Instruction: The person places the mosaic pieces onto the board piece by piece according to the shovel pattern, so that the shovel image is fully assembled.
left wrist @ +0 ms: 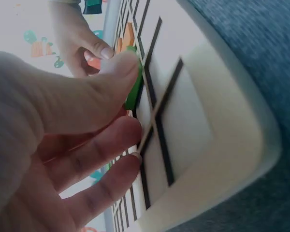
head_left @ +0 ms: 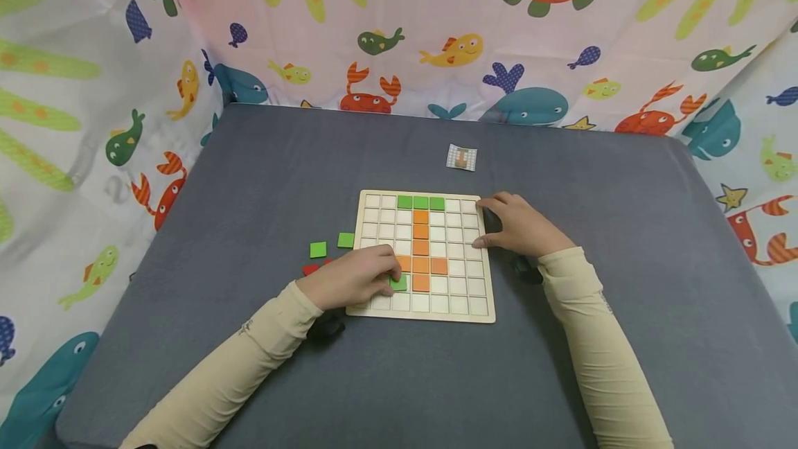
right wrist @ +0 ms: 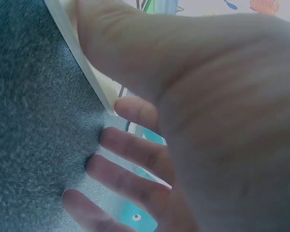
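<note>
A wooden grid board (head_left: pixel 490 296) lies on the grey table. Three green tiles (head_left: pixel 420 203) sit in its top row, above a column of several orange tiles (head_left: pixel 420 247) with one orange tile on either side low down. My left hand (head_left: pixel 355 277) is over the board's lower left, pinching a green square tile (head_left: pixel 399 284) that lies against the grid, left of the lowest orange tile. At the right edge, my right hand (head_left: pixel 520 226) touches the board with thumb and index finger; in the right wrist view its other fingers (right wrist: pixel 130 150) spread loosely down to the cloth.
Left of the board are loose green tiles (head_left: pixel 318 249) and red tiles (head_left: pixel 310 269), the red ones partly hidden by the left hand. A small printed card (head_left: pixel 461 157) with a grid pattern lies beyond the board. A sea-animal curtain (head_left: pixel 411 47) borders the table.
</note>
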### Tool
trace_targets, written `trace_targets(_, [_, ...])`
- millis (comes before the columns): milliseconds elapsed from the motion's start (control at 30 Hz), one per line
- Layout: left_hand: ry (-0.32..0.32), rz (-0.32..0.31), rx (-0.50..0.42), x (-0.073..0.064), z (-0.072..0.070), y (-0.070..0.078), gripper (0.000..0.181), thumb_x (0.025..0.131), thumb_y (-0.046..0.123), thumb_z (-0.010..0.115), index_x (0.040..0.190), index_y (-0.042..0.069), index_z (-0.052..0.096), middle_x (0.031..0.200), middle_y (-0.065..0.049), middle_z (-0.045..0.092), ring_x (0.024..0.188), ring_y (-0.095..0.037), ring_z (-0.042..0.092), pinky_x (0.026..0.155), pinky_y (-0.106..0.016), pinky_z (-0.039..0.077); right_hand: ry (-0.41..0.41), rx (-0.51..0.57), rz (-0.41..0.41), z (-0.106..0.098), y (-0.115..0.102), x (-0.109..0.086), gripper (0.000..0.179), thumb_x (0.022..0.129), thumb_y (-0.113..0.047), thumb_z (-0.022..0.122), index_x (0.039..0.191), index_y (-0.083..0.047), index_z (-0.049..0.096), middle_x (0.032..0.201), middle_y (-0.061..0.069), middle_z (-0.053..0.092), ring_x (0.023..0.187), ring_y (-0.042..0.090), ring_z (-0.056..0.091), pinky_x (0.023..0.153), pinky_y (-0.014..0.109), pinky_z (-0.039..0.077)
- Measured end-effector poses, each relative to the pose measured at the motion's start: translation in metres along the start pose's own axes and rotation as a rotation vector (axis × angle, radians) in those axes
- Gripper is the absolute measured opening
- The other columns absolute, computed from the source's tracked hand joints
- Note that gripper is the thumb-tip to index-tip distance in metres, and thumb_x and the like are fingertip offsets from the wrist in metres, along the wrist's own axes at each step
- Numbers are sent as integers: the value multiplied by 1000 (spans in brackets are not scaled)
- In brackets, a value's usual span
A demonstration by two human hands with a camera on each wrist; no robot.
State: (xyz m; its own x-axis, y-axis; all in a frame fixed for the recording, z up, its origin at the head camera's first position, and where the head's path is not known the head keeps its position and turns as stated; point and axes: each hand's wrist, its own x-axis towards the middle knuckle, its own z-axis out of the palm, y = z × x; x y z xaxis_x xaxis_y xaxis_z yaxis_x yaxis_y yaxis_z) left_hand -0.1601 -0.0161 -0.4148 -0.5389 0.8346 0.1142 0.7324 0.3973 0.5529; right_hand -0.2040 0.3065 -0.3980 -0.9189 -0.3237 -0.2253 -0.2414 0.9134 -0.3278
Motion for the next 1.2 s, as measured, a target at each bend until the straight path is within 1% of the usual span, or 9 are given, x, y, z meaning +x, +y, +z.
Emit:
trace_targets(300, [15, 12, -12, 2, 1, -3, 8, 87, 2, 69, 91, 8, 67, 91, -2, 59, 77, -9, 53, 71, -20, 47, -10, 2, 10, -1, -1, -1, 85, 77, -46, 78, 142, -5, 43, 142, 21, 40, 132, 40, 35, 105, 56, 34])
trace_targets(433, [4, 29, 26, 4, 1, -1, 13, 86, -1, 67, 92, 9, 68, 93, 0, 60, 80, -9, 55, 73, -21, 48, -8, 4, 10, -1, -2, -1, 85, 76, -45, 79, 142, -4, 44, 142, 21, 41, 132, 40, 35, 105, 56, 34])
trace_targets(600, [-11, 52, 73, 6, 1, 2, 17, 84, -4, 67, 93, 11, 70, 93, 0, 61, 79, -8, 55, 73, -21, 48, -4, 5, 8, -1, -2, -1, 85, 76, -44, 79, 142, -4, 44, 141, 21, 41, 131, 40, 35, 105, 55, 34])
trace_targets(767, [-7, 56, 72, 6, 0, 3, 18, 84, -5, 67, 93, 11, 71, 94, 0, 61, 79, -8, 55, 73, -21, 48, -2, 0, 5, -1, -2, -1, 85, 76, -45, 79, 142, -4, 44, 141, 21, 41, 131, 39, 36, 105, 55, 34])
trace_targets(900, [-3, 56, 47, 4, 0, 2, 17, 84, -1, 68, 97, 10, 71, 97, 0, 62, 80, -10, 56, 73, -21, 48, -5, 5, 4, -1, -3, 0, 86, 76, -46, 78, 142, -4, 43, 142, 21, 40, 131, 39, 35, 105, 56, 33])
trace_targets(967, [7, 40, 35, 4, -1, 2, 16, 86, 4, 69, 100, 11, 70, 99, 0, 62, 79, -10, 56, 71, -21, 47, -8, 10, 5, -1, -2, 0, 86, 76, -46, 78, 143, -4, 43, 142, 21, 40, 131, 40, 35, 105, 56, 33])
trace_targets(1067, [33, -10, 36, 2, -5, 0, 18, 90, 12, 68, 108, 12, 67, 100, 1, 61, 78, -8, 55, 69, -20, 46, -13, 10, 5, -1, -2, -1, 86, 77, -47, 78, 143, -5, 42, 142, 21, 39, 132, 40, 34, 105, 57, 33])
trace_targets(1133, [57, -54, 40, 1, -9, -3, 20, 91, 15, 66, 111, 11, 67, 98, 1, 60, 77, -7, 54, 67, -21, 46, -15, 11, 7, -1, -3, -1, 86, 77, -47, 77, 143, -5, 42, 143, 21, 39, 132, 40, 34, 105, 57, 33])
trace_targets(1200, [85, -88, 64, -2, -16, -8, 22, 92, 16, 65, 113, 11, 66, 98, 0, 60, 79, -8, 55, 68, -23, 47, -17, 12, 9, -2, -3, -1, 86, 77, -47, 77, 144, -5, 42, 143, 21, 39, 132, 40, 34, 105, 57, 33])
